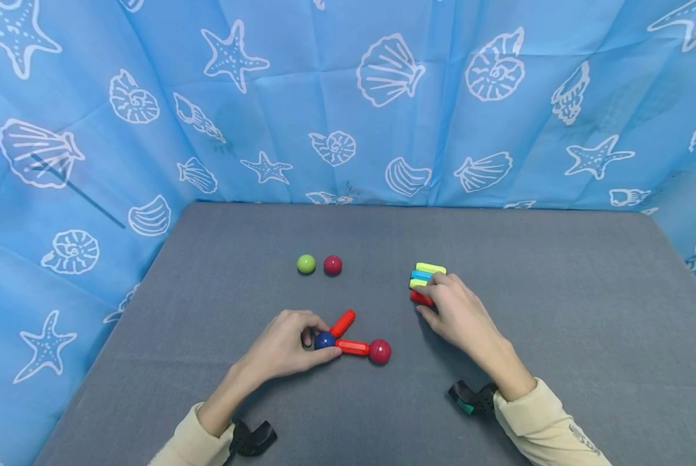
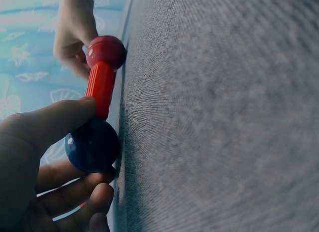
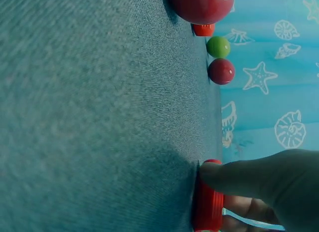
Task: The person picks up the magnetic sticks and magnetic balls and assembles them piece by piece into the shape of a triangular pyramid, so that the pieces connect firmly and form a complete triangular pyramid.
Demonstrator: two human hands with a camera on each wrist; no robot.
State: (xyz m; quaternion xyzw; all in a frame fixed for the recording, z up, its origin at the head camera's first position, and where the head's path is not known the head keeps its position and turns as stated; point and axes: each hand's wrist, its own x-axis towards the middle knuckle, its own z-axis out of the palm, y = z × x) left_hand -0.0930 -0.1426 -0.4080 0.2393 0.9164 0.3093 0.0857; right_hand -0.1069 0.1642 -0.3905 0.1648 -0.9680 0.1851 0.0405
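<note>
My left hand (image 1: 286, 346) pinches a dark blue ball (image 1: 324, 340) between thumb and fingers, low over the grey cloth. Two red rods (image 1: 353, 347) branch off that ball, and one bears a dark red ball (image 1: 379, 351) at its far end. The left thumb also touches this rod, as the left wrist view shows. To the right, my right hand (image 1: 461, 314) grips a separate red rod (image 3: 208, 204), with its thumb on the near side and fingers behind. This rod lies beside a blue rod (image 1: 421, 276) and two yellow-green rods (image 1: 430, 267), partly hidden by the fingers.
Farther back on the grey table (image 1: 237, 259) sit a green ball (image 1: 306, 264) and another dark red ball (image 1: 333, 265), side by side and apart. A blue curtain (image 1: 301, 97) with white shells and starfish borders the table at the back and sides.
</note>
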